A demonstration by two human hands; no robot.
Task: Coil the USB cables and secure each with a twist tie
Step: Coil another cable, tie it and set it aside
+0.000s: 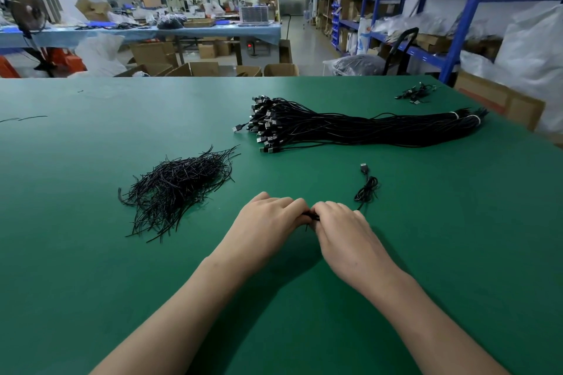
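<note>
Two hands together, left hand and right hand pinching thin black cable, wiry twist-tie heap

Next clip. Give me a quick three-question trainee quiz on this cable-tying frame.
1. True or false: the pile of twist ties lies to the left of the left hand.
2. The left hand and right hand together pinch: A) a black cable, B) a white bag, C) a box.
3. Fill in: the big cable bundle lies on a ___ table.
Key: 1 true; 2 A; 3 green.
</note>
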